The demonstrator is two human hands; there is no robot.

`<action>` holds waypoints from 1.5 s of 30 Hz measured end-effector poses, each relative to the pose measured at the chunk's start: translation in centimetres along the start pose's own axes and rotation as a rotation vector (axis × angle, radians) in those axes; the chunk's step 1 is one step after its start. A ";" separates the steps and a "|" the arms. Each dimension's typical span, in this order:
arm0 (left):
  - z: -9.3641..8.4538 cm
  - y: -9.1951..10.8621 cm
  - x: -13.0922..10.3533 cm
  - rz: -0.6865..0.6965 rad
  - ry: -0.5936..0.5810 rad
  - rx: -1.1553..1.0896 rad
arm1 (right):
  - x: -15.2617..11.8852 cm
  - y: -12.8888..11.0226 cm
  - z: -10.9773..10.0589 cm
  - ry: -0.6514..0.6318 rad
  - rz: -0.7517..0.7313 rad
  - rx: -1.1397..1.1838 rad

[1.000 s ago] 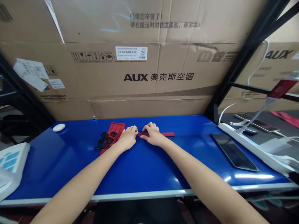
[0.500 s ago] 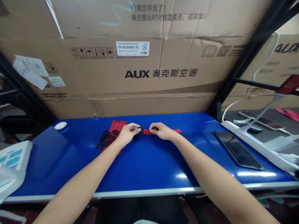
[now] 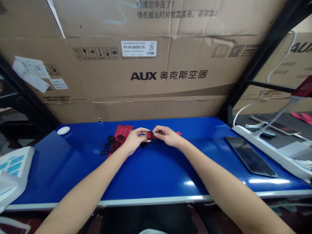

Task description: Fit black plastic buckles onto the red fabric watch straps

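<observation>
Over the blue table, my left hand (image 3: 135, 140) is closed with thumb and fingers at the left edge of a small black slide buckle (image 3: 151, 135). A piece of red webbing strap (image 3: 148, 135) shows on both sides of the buckle's bar. My right hand (image 3: 168, 136) pinches the strap just right of the buckle, and the strap's far end sticks out beyond that hand. Below the left fingertips lies a black piece (image 3: 144, 145), partly hidden. Left of my left hand, several black slide buckles (image 3: 107, 146) lie on and beside flat red straps (image 3: 125, 130).
A cardboard box (image 3: 158, 91) stands behind the blue table (image 3: 156, 175). To the right are a dark phone (image 3: 250, 156) and a white power strip (image 3: 273, 152) with cables. A white device (image 3: 17, 175) sits at left, near a white round object (image 3: 63, 130).
My right hand has moved left toward my left hand with the strap. Red webbing now shows on the buckle's left side, and less strap sticks out at right.
</observation>
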State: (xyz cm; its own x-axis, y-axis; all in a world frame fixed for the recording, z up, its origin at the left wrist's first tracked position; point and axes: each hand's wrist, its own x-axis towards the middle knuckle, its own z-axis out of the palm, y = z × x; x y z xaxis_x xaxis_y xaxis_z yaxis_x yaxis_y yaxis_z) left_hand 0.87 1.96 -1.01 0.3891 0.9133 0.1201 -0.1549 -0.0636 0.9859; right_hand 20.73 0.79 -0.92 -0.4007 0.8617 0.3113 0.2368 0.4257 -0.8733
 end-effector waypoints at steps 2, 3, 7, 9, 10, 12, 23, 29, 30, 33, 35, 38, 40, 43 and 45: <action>0.2 0.1 0.0 -0.012 0.027 0.036 | 0.0 -0.1 0.5 0.020 0.008 0.076; 0.3 0.2 0.0 -0.017 0.034 0.063 | 0.0 -0.1 0.7 0.027 0.001 0.072; 0.0 0.9 0.1 -0.022 -0.025 0.226 | 0.1 0.1 0.6 0.072 -0.014 -0.111; -0.5 1.2 0.0 0.013 -0.021 0.431 | 0.1 0.2 0.1 0.129 0.021 -0.127; -0.7 1.3 0.0 0.031 -0.003 0.568 | 0.1 0.2 -0.2 0.163 0.036 -0.114; -1.1 1.3 -0.3 0.053 0.013 0.837 | 0.1 0.0 -0.8 0.230 0.051 -0.074; -0.4 1.8 -0.5 0.094 0.103 0.691 | -0.3 -1.2 -0.4 0.083 0.216 0.211; 0.2 1.6 -0.3 0.187 0.074 0.233 | -0.4 -1.0 -0.5 0.012 0.213 0.204; 0.3 1.5 -0.3 0.186 0.062 0.214 | -0.4 -1.1 -0.5 0.007 0.206 0.202; 0.3 1.3 -0.3 0.172 0.015 0.189 | -0.4 -1.1 -0.7 0.003 0.193 0.192; 0.2 1.2 -0.3 0.175 0.002 0.163 | -0.4 -1.2 -0.8 0.000 0.188 0.176; 0.0 1.1 -0.3 0.134 0.004 0.100 | -0.4 -1.2 -0.9 -0.004 0.179 0.142; 0.0 1.1 -0.3 0.077 0.010 0.050 | -0.4 -1.2 -1.1 0.010 0.172 0.100; 0.1 1.1 -0.4 0.009 0.026 0.004 | -0.4 -1.1 -1.2 0.045 0.142 0.014; 0.2 1.1 -0.4 -0.029 0.035 0.002 | -0.4 -1.0 -1.2 0.047 0.109 -0.029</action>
State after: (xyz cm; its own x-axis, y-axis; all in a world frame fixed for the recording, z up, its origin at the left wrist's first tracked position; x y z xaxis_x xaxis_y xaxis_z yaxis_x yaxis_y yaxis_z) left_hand 0.68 1.43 0.00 0.3614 0.9283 0.0877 -0.1419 -0.0382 0.9891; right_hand 21.69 0.35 0.31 -0.3291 0.9150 0.2335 0.3020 0.3363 -0.8920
